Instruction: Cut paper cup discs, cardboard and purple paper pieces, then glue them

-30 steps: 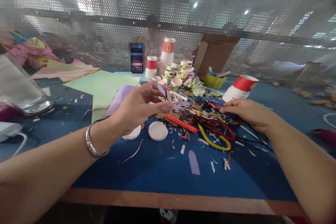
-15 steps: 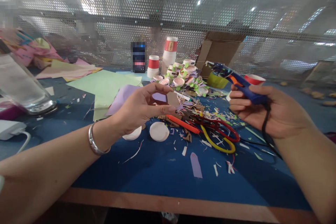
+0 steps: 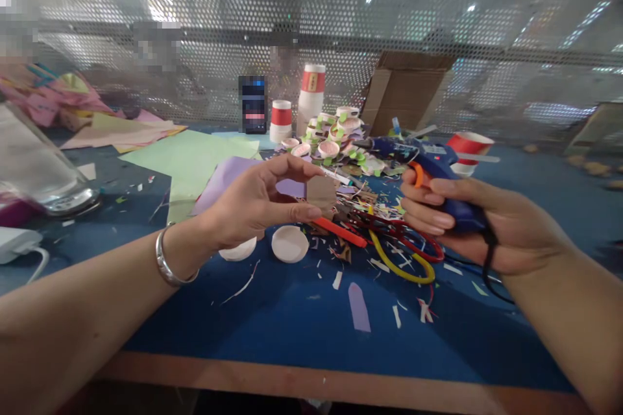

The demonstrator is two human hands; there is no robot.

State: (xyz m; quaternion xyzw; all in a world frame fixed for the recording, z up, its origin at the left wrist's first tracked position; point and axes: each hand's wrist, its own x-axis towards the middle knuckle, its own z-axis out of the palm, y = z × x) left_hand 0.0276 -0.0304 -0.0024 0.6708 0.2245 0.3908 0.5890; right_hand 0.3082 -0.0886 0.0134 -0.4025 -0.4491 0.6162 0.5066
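Observation:
Between thumb and fingers, my left hand (image 3: pixel 263 198) pinches a small brown cardboard piece (image 3: pixel 322 194) by its edge, raised above the table. My right hand (image 3: pixel 481 220) is wrapped round a blue hot glue gun (image 3: pixel 433 159) with an orange trigger, its nozzle pointing left towards the cardboard but apart from it. A clear glue stick (image 3: pixel 479 158) sticks out of the gun's back. Below my left hand lie two white paper discs (image 3: pixel 290 244). Scissors with red and yellow handles (image 3: pixel 403 269) and an orange-handled tool (image 3: pixel 341 232) lie among paper scraps.
Decorated paper-cup pieces (image 3: pixel 335 136) are heaped at the back, beside stacked paper cups (image 3: pixel 311 100) and a phone (image 3: pixel 253 107). Coloured paper sheets (image 3: pixel 189 155) and a glass (image 3: pixel 43 168) are on the left. A red-and-white cup (image 3: pixel 468 148) stands behind the glue gun.
My right hand has brought the glue gun lower and left, turning its nozzle from raised to nearly level. My left hand still holds the cardboard, now turned more face-on. The view has shifted slightly.

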